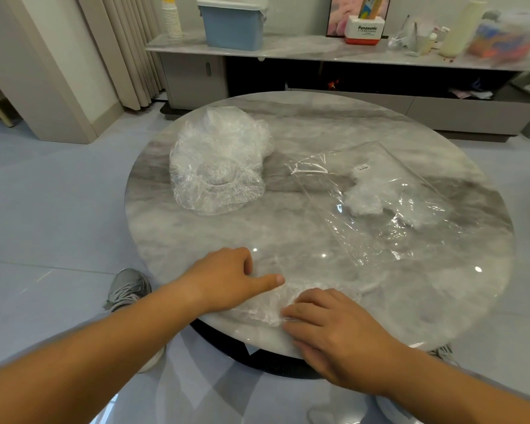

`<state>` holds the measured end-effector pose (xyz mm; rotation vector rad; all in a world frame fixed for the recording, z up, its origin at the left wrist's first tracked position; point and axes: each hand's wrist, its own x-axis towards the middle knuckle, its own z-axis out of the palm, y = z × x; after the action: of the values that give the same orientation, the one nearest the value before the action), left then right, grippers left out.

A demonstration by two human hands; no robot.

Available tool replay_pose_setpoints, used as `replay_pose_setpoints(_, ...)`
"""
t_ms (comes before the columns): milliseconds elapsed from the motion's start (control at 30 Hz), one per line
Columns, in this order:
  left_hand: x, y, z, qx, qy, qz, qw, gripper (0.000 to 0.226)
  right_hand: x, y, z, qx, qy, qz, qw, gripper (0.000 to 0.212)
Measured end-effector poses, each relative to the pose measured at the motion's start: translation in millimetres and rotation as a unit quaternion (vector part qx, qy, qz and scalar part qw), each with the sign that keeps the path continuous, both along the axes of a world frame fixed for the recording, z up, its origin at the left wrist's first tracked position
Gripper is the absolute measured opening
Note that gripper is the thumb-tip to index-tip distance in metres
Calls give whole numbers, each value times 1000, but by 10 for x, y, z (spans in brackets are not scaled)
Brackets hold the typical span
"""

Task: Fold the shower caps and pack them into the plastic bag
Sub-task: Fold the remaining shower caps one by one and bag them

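Note:
A clear shower cap [262, 304] lies flattened at the near edge of the round marble table [303, 234]. My left hand [227, 278] rests on its left part, thumb stretched out over the plastic and the other fingers curled down. My right hand [328, 328] presses its right part with straight fingers. A heap of unfolded clear shower caps [218, 166] sits at the table's far left. The clear plastic bag [377, 203] lies flat at the right, with folded white caps [367, 194] inside it.
Behind the table runs a low cabinet with a blue lidded box [231, 22], stacked paper cups [172, 19], a Panasonic box [363, 30] and bottles. A grey shoe [127, 289] shows on the glossy floor at the table's left.

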<state>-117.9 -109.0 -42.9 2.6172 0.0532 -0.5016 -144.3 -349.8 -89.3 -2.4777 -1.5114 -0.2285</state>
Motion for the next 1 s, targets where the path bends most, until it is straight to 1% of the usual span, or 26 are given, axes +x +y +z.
replay_pose_setpoints(100,-11,-26,13,68,12,-13,998,49,-14,-24,-18,0,-8,2,1000,22)
replay_pose_setpoints(167,-4,-9,0,93,25,-15,995,48,-32,-35,-17,7,-13,1,1000,22)
replay_pose_setpoints(267,5,11,-35,81,36,-10,996,53,-48,-44,22,18,-10,5,1000,22)
replay_pose_setpoints(367,2,18,-72,42,7,-5,999,47,-50,-44,83,61,44,-13,997,32)
replay_pose_setpoints(467,12,39,-102,4,-42,3,999,40,-10,-7,176,122,112,-71,984,44)
replay_pose_setpoints(533,27,37,-141,-46,-67,18,997,38,31,38,216,133,122,-91,979,47)
replay_pose_setpoints(633,49,-27,-216,-164,-74,56,982,33,69,79,220,70,64,-100,990,37)
replay_pose_setpoints(733,61,-89,-256,-251,-65,96,961,28,68,90,172,0,62,-115,991,35)
replay_pose_setpoints(833,49,-98,-217,-282,-47,111,952,33,61,95,113,-41,91,-111,989,38)
replay_pose_setpoints(933,33,-76,-150,-259,-10,129,957,44,68,103,107,-42,125,-110,985,40)
replay_pose_setpoints(1000,29,-61,-125,-269,24,144,952,45,72,113,125,-41,128,-107,985,38)
